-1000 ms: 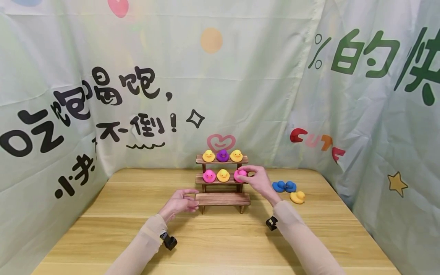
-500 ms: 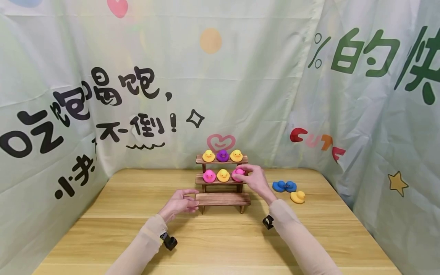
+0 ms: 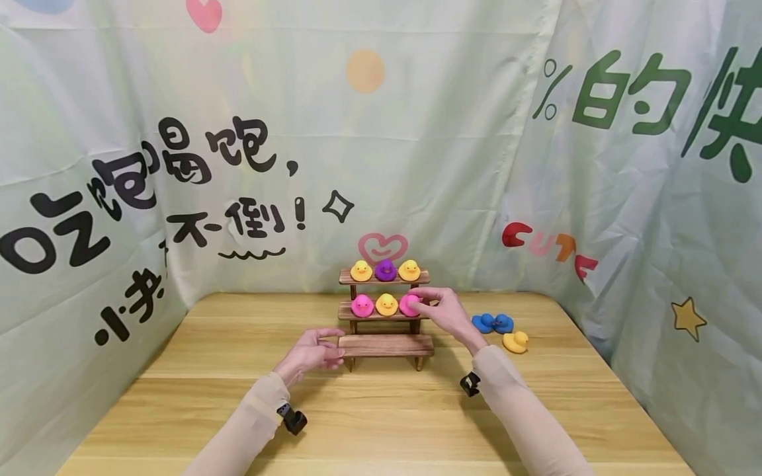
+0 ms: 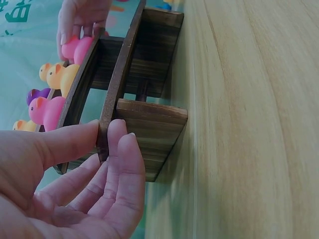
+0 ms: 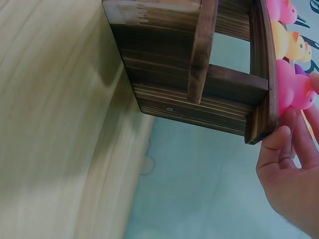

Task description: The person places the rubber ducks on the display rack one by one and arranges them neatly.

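Mid-frame, the stand [image 3: 383, 316], its bottom step [image 3: 387, 344] pinched by the left hand [image 3: 309, 352], could shift if tugged. Just right of centre, the right hand [image 3: 446, 312] grasps a pink duck [image 3: 409, 305]; releasing it off-balance could topple it.

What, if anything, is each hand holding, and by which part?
Left hand: wooden stand's lowest step, pinched at its left end. Right hand: right-hand pink toy duck, held by its outer side.
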### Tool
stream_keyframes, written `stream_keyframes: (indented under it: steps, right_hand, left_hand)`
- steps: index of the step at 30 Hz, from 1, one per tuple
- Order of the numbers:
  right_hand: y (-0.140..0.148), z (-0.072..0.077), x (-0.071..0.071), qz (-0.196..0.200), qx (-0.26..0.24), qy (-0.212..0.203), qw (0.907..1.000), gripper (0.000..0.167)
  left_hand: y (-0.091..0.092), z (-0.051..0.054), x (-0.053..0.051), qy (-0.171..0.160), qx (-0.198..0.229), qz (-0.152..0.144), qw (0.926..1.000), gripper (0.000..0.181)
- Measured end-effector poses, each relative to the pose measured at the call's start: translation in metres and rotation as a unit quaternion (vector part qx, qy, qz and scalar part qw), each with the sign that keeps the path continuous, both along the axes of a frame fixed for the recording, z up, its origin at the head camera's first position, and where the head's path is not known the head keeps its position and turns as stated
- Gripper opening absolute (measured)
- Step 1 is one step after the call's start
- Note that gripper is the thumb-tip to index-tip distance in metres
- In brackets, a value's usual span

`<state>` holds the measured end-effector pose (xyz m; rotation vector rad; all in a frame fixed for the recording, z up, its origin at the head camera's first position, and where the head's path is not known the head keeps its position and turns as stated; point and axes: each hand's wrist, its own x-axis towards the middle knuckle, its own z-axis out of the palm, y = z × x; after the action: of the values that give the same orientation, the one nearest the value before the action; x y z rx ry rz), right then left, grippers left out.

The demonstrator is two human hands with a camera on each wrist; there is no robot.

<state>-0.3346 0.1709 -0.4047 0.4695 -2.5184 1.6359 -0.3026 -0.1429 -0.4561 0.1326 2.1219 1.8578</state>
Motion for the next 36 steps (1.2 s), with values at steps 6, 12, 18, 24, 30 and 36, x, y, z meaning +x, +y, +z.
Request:
stream_keyframes:
  steps: [6, 12, 18, 24, 30, 36]
  right_hand:
    - [-0.001, -0.001, -0.001, -0.013, -0.009, -0.003, 0.9999, 0.041]
    - [0.000, -0.002, -0.001, -0.015, -0.005, 0.006, 0.9999, 0.038]
    - [-0.001, -0.003, -0.002, -0.016, -0.005, 0.007, 0.9998, 0.039]
    - [-0.002, 0.001, 0.000, -0.008, -0.004, 0.002, 1.0000, 0.038]
    - [-0.007, 0.023, 0.022, -0.005, 0.001, 0.009, 0.9999, 0.031]
    - [-0.009, 0.027, 0.027, -0.003, 0.003, 0.018, 0.9998, 0.032]
  left_hand:
    - [0.000, 0.000, 0.001, 0.004, 0.001, -0.001, 1.0000, 0.052]
    - [0.000, 0.000, 0.001, 0.005, 0.001, 0.000, 1.0000, 0.052]
    - [-0.001, -0.001, 0.001, 0.009, 0.001, -0.004, 1.0000, 0.052]
    - [-0.001, -0.002, -0.001, 0.012, 0.004, -0.006, 0.9999, 0.051]
    - [-0.001, -0.004, -0.002, 0.014, 0.005, -0.009, 0.9998, 0.051]
    - [-0.001, -0.003, -0.002, 0.011, 0.005, -0.009, 0.9999, 0.051]
